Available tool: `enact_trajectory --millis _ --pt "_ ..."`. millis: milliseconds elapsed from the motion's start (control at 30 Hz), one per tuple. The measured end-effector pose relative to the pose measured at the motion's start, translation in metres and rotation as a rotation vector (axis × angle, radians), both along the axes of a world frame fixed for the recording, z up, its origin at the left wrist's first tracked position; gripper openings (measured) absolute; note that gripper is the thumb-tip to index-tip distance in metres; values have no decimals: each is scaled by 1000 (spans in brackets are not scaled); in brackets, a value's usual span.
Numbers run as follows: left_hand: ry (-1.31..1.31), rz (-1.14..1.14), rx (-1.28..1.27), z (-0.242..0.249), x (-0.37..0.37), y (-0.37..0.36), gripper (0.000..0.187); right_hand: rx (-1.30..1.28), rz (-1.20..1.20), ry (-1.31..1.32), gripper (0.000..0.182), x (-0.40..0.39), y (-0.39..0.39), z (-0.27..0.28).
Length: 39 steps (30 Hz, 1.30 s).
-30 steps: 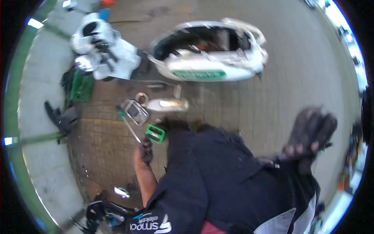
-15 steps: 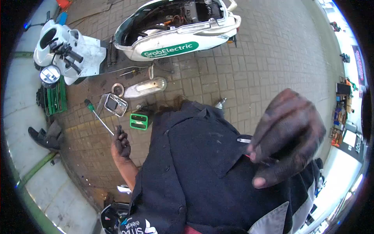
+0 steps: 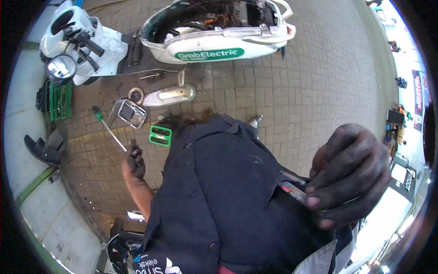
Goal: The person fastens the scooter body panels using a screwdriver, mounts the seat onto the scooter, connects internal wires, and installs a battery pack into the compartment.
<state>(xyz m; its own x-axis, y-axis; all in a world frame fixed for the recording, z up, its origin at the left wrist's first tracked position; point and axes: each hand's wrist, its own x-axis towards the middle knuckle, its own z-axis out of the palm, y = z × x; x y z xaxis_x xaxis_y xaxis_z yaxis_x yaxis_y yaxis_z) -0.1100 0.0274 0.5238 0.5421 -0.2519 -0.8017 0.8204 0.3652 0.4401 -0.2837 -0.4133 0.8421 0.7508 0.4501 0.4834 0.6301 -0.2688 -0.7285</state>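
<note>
My left hand (image 3: 134, 160) is closed at the end of the metal shaft of a green-handled screwdriver (image 3: 107, 126), left of my dark shirt (image 3: 237, 182). Large and close to the camera, my right hand (image 3: 351, 176) has its fingers bent in a pinch at the shirt's chest pocket. Its fingertips are on a slim silver item with a red part (image 3: 293, 191) at the pocket opening. A second thin metallic item (image 3: 292, 177) shows just above that one. The lower ends of both items are hidden.
A white scooter body (image 3: 214, 45) lies ahead, with a white front section (image 3: 75, 43) to its left. On the paved floor are a metal tray (image 3: 132, 114), a ring (image 3: 135, 95), a long light cover (image 3: 169, 96), a green frame (image 3: 160, 135) and black parts (image 3: 45, 147).
My right hand has moved down and slightly right, and more of the silver-and-red item shows at the pocket. The whole view has shifted a little; my left hand is still at the screwdriver shaft.
</note>
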Motion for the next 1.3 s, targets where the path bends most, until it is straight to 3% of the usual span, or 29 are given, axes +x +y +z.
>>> enact_trajectory --millis 133,367,433,533,733,933,1000,1033,1067,1100,1133,1167,1200,1233,1267,1300 --pt "-23 -9 86 6 11 -7 16 -196 -59 -67 13 20 26 -11" --pt "-55 -113 143 2 33 -9 14 -282 -112 185 18 31 58 5" --pt "-54 -100 126 -1 38 -11 14 -275 -246 241 22 33 70 11" --pt "-75 -106 56 -10 48 -9 14 -267 -421 15 22 29 72 21" --pt "-66 -160 38 -7 66 -18 16 -338 -449 66 23 42 102 31" --pt "-116 -240 80 -17 83 -22 19 -478 -449 445 20 50 111 46" --pt "-134 -255 116 -18 89 -26 19 -556 -530 743 16 56 111 47" --pt "-137 -346 139 -21 92 -28 20 -550 -514 741 16 59 105 42" --pt "-142 -433 165 -21 94 -28 20 -394 -341 733 18 63 92 34" --pt "-137 -440 185 -15 93 -34 20 -235 -169 715 21 69 81 23" --pt "-132 -454 208 -8 90 -41 19 -219 -153 707 21 74 72 10" --pt "-125 -465 163 -3 90 -45 19 82 -174 578 26 77 65 -3" --pt "-157 -543 153 -13 91 -43 24 105 -293 559 32 88 56 -16" --pt "-225 -653 264 7 90 -53 24 130 -412 541 38 98 47 -29" --pt "-293 -764 372 26 90 -63 25 -123 -631 633 45 114 34 -43" --pt "-300 -776 370 18 90 -63 25 -203 -737 563 45 136 42 -61"
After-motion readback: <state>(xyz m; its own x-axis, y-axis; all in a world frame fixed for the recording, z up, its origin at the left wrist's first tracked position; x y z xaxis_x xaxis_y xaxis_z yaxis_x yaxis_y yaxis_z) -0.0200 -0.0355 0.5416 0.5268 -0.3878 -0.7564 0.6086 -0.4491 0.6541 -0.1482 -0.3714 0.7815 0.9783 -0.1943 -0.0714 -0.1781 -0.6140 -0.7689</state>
